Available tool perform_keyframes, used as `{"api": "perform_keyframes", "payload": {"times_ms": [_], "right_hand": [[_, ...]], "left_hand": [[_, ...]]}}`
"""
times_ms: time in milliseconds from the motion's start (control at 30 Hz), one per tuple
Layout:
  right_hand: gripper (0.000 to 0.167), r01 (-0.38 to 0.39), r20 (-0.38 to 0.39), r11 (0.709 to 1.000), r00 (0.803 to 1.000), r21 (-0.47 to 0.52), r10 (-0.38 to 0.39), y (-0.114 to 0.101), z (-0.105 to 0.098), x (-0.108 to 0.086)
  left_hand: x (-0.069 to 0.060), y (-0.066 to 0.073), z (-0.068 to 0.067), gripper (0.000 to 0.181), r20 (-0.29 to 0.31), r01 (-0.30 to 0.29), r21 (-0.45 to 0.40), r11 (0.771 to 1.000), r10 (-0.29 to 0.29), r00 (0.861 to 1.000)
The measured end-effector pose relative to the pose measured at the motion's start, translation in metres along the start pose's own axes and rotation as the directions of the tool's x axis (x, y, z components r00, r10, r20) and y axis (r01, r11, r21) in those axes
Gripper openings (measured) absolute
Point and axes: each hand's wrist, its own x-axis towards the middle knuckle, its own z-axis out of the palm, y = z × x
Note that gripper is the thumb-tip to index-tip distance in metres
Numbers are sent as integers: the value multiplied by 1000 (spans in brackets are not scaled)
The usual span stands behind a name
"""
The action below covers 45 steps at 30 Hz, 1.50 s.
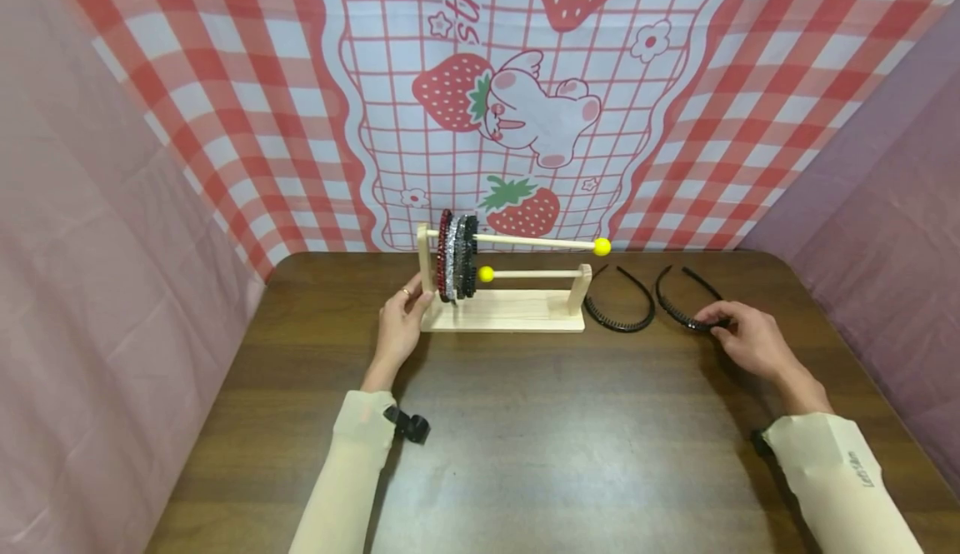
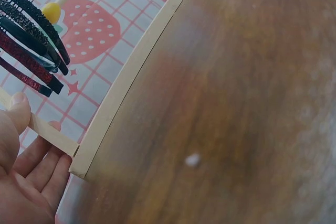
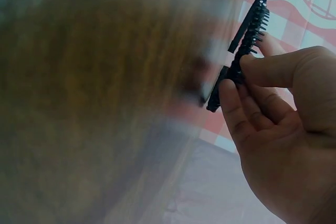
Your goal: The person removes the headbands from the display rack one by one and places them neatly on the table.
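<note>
A wooden stand (image 1: 502, 312) with two rods stands near the table's back edge. Several headbands (image 1: 459, 256), red, silver and black, hang on its upper rod at the left end. The left hand (image 1: 400, 327) holds the stand's left upright (image 1: 424, 258); in the left wrist view the thumb of the left hand (image 2: 23, 161) lies on one side of the upright, fingers on the other. At the right, the right hand (image 1: 750, 341) pinches a black toothed headband (image 1: 672, 312). The right wrist view shows this headband (image 3: 252, 30) between thumb and fingers of the right hand (image 3: 283, 108).
Another black headband (image 1: 628, 326) lies between the stand and the held one. Yellow balls (image 1: 602, 247) cap the rods. Behind the brown table (image 1: 555, 437) hangs a strawberry-print cloth (image 1: 622, 129), with pink cloth (image 1: 112, 287) at the left side.
</note>
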Motion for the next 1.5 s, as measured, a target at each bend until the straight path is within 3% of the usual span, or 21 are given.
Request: {"api": "perform_keyframes", "payload": {"times_ms": [233, 600, 767, 967, 1267, 1367, 1500], "right_hand": [[28, -1, 39, 1000, 999, -16, 2, 4, 1, 2], [14, -17, 40, 1000, 999, -11, 17, 4, 4, 1], [17, 25, -59, 999, 998, 27, -24, -1, 4, -2], [22, 67, -175, 991, 983, 120, -46, -22, 8, 1], [26, 86, -240, 982, 970, 170, -43, -40, 10, 8], [24, 87, -289, 984, 957, 156, -39, -47, 9, 9], [21, 85, -385, 983, 923, 160, -17, -57, 8, 11]], "left_hand": [[0, 0, 0, 48, 3, 7, 2, 1000, -7, 1000], [-1, -1, -2, 48, 4, 11, 4, 1000, -11, 1000], [-1, -2, -1, 47, 9, 12, -11, 1000, -12, 1000], [0, 1, 1, 47, 7, 4, 2, 1000, -4, 1000], [0, 2, -1, 48, 1, 15, -11, 1000, -15, 1000], [0, 2, -1, 48, 4, 16, -14, 1000, -16, 1000], [0, 2, 0, 48, 6, 19, -20, 1000, -19, 1000]]}}
